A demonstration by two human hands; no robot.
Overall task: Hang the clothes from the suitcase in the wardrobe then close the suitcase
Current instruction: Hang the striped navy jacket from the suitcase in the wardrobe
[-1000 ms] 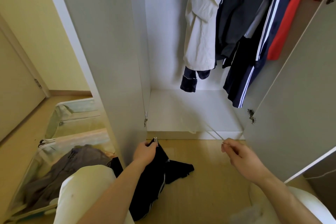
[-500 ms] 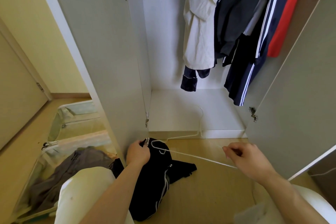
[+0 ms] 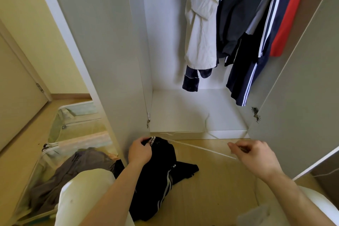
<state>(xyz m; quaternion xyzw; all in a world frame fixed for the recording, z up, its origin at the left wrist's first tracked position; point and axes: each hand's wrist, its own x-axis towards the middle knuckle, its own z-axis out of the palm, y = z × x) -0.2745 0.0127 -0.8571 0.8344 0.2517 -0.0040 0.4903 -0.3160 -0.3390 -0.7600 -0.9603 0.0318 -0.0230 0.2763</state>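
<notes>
While the black garment (image 3: 161,176) is gripped at its top by the left hand (image 3: 140,151), a thin white hanger (image 3: 203,149) is pinched by the right hand (image 3: 256,156). Grey clothing (image 3: 73,169) is seen in the open suitcase (image 3: 60,128).

A beige door (image 3: 16,97) stands left, above wooden flooring (image 3: 211,189).

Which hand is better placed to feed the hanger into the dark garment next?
Right, probably. The right hand already pinches the white hanger, whose far end points at the black garment. The left hand grips that garment's waistband, holding it ready.
</notes>
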